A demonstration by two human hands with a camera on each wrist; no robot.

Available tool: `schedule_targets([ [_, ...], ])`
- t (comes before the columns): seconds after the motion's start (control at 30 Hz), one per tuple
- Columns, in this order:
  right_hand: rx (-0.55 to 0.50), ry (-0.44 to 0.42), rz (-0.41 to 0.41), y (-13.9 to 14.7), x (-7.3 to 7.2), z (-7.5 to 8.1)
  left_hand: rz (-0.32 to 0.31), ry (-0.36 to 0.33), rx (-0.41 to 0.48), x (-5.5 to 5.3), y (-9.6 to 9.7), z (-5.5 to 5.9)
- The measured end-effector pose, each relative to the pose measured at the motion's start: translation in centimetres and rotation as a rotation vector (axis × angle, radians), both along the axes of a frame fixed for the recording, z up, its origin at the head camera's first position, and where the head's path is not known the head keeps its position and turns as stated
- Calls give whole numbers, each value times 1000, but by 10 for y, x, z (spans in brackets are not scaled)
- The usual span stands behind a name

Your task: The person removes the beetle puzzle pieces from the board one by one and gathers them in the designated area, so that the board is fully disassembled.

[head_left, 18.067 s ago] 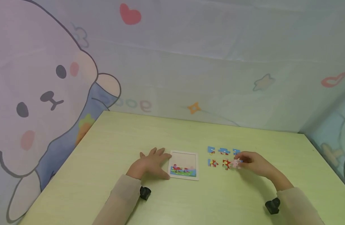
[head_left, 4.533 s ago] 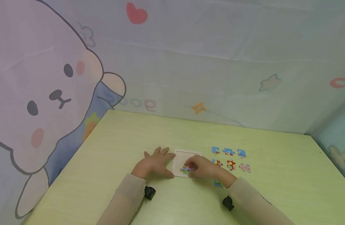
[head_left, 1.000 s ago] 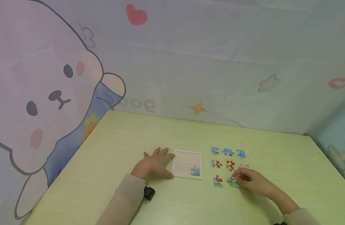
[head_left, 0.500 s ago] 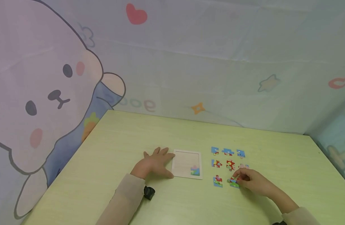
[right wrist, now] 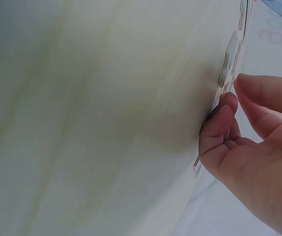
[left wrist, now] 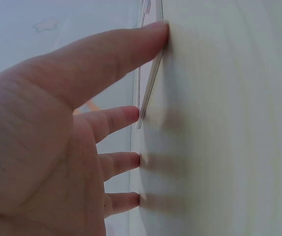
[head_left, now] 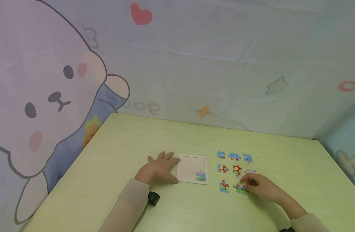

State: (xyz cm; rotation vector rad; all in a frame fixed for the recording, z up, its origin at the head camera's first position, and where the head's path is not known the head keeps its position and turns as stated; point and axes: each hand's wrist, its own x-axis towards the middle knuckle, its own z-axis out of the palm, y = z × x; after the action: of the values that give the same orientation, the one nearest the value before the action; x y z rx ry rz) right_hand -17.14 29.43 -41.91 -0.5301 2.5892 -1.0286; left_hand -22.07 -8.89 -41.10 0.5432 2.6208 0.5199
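On the table my left hand [head_left: 158,169] lies spread, its thumb and index finger touching the left side of a shallow white puzzle frame [head_left: 207,170]. In its lower right corner sits one jigsaw piece [head_left: 200,176], blue, green and pink. My right hand [head_left: 259,186] is over the bottom row of loose pieces, index finger and thumb apart. They are right at the right edge of a red, blue and green jigsaw piece [head_left: 240,189] flat on the table. In the right wrist view my other fingers [right wrist: 219,125] curl down to the tabletop.
Several loose jigsaw pieces lie in rows right of the frame, among them a blue one [head_left: 234,156], a red one [head_left: 237,170] and a red-and-green one [head_left: 224,187]. A pink piece [head_left: 250,171] is partly covered by my right hand. A printed cloth [head_left: 177,64] hangs behind the table.
Earlier, frame pieces were carried out to the table; the bottom-row pieces now lie right of the frame. In the last second the right hand barely moves, and its piece turns slightly. Left hand stays.
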Motion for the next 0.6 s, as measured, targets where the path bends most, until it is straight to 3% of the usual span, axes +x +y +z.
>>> schedule_targets([
  [0.27,-10,29,-11,-10,-9,15,3,-7,7,0,0,1],
  [0.6,-45,106,94,-38,-28,30,18,-14,7,-4,4,1],
])
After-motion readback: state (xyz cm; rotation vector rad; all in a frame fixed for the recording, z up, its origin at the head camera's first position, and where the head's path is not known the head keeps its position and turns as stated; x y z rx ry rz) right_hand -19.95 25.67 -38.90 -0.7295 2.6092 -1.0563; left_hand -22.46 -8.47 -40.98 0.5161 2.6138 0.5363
